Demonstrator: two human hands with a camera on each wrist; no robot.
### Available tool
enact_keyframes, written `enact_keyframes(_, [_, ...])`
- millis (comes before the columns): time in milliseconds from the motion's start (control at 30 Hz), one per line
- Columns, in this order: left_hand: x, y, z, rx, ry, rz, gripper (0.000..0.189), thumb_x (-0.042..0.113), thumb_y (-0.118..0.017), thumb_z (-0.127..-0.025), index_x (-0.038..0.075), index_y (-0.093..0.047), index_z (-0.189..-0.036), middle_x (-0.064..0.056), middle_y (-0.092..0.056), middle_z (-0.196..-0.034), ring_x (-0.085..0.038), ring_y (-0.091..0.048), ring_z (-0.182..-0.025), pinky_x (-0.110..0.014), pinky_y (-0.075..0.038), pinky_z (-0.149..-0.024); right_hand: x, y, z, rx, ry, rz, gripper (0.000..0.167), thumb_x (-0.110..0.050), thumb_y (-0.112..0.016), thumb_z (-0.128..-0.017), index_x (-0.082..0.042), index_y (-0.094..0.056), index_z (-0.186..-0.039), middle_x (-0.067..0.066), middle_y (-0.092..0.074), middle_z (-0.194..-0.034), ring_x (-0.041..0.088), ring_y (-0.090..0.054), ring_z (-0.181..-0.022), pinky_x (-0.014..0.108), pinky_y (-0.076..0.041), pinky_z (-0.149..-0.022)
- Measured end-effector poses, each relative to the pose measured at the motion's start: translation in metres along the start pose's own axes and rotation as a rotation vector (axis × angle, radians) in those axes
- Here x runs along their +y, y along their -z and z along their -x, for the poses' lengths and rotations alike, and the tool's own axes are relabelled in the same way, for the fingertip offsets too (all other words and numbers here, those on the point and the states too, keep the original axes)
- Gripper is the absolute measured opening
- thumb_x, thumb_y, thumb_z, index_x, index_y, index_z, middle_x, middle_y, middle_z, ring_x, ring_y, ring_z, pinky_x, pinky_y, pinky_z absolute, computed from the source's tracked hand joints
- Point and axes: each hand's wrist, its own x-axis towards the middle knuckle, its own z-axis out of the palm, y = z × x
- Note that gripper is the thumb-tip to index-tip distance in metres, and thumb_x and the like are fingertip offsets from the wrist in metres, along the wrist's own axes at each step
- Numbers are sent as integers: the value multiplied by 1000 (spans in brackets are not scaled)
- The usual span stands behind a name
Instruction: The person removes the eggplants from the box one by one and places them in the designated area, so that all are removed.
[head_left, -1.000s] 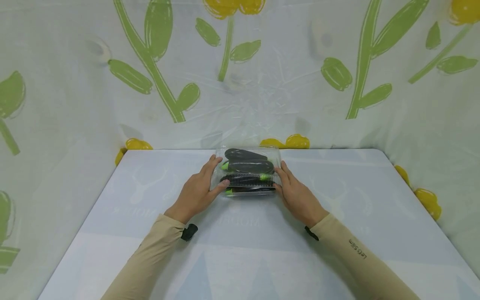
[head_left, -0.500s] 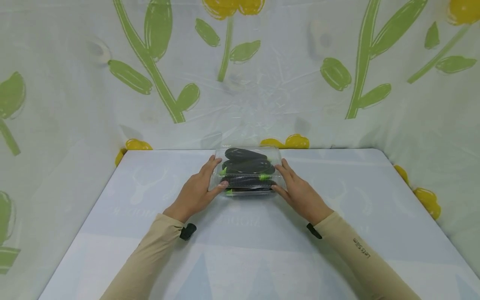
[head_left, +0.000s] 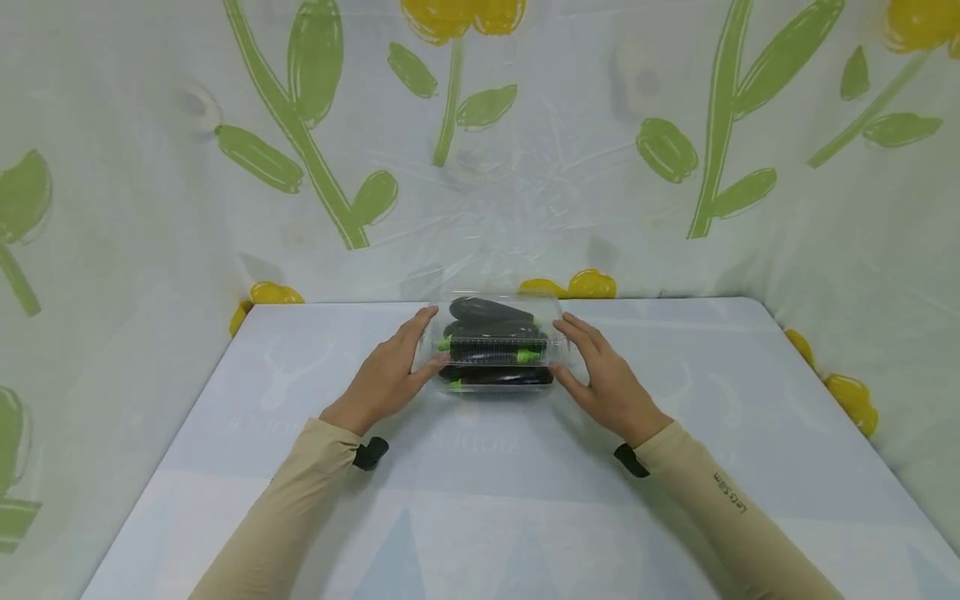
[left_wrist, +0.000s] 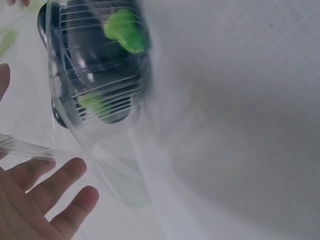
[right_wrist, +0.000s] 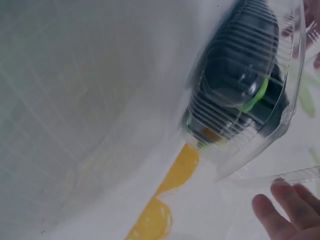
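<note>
Flowered backdrop (head_left: 555, 187) behind eggplant box (head_left: 498, 365)

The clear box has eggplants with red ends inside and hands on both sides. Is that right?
Not quite: the ends are green, not red, as the left wrist view shows. The clear box does have eggplants inside and hands on both sides.

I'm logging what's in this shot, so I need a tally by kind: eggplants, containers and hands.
Eggplants: 4 that I can make out; any hidden beneath can't be counted
Clear container: 1
Hands: 2, the left hand and right hand
Total: 7 visible
</note>
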Motion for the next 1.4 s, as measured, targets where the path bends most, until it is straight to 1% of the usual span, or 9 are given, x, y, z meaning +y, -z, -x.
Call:
enact_keyframes(233, [5, 16, -13, -26, 59, 57, 78, 51, -53, -104, 25, -11, -165, -6, -28, -165, -32, -43, -142, -57, -38, -110, 4, 3, -12, 185, 58, -26, 63, -4, -76, -90, -4, -47, -146, 16, -48, -140, 28, -56, -118, 44, -52, -97])
enact_keyframes(367, [5, 27, -18, -19, 85, 70, 79, 55, -50, -103, 23, -13, -165, -8, -35, -162, -32, -45, -141, -57, -39, -110, 6, 6, -23, 243, 30, -86, 58, -3, -76, -91, -4, -49, -142, 14, -54, -132, 27, -58, -118, 41, -54, -96])
enact_keyframes(500, [5, 37, -23, 34, 91, 55, 76, 57, -50, -103, 20, -20, -163, -10, -44, -156, -32, -45, -140, -56, -39, -110, 9, 12, -34, 290, -13, -156, 52, -3, -75, -91, -2, -50, -137, 12, -60, -127, 26, -61, -117, 37, -53, -97])
enact_keyframes(700, [1, 46, -34, 103, 68, 83, 64, 44, -54, -105, 14, -35, -157, -11, -52, -150, -30, -50, -136, -54, -43, -107, 14, 19, -51, 281, -22, -215, 51, -2, -72, -93, -3, -50, -139, 12, -59, -131, 27, -61, -120, 38, -52, -99])
enact_keyframes(900, [-4, 46, -52, 91, 87, 213, 60, 38, -54, -106, 11, -35, -157, -10, -49, -152, -30, -46, -139, -49, -41, -111, 23, 23, -69, 299, -39, -282, 55, 2, -67, -95, -3, -46, -146, 14, -57, -137, 29, -61, -124, 44, -53, -98])
enact_keyframes(1000, [-6, 43, -62, 67, 133, 296, 63, 41, -52, -106, 14, -32, -159, -9, -45, -155, -30, -43, -142, -50, -38, -113, 28, 22, -79, 298, -98, -366, 55, 3, -62, -97, -3, -44, -149, 15, -55, -141, 31, -58, -127, 48, -50, -101])
enact_keyframes(1133, [-7, 40, -72, 49, 187, 357, 64, 40, -52, -106, 14, -29, -161, -11, -43, -157, -31, -41, -142, -52, -38, -112, 32, 18, -89, 268, -236, -480, 55, 0, -56, -100, -6, -41, -152, 16, -51, -147, 32, -53, -133, 50, -44, -108])
enact_keyframes(1267, [-7, 37, -77, 45, 221, 390, 64, 35, -52, -107, 12, -27, -161, -13, -42, -157, -32, -42, -142, -53, -39, -111, 33, 14, -93, 206, -364, -507, 56, -9, -55, -102, -11, -39, -155, 10, -47, -152, 27, -49, -137, 42, -42, -112])
enact_keyframes(1400, [-11, 33, -78, 24, 261, 394, 67, 38, -51, -107, 13, -24, -162, -12, -41, -158, -33, -39, -144, -54, -38, -112, 33, 7, -94, 149, -426, -523, 58, -12, -55, -103, -11, -36, -157, 6, -45, -155, 23, -47, -140, 39, -41, -112])
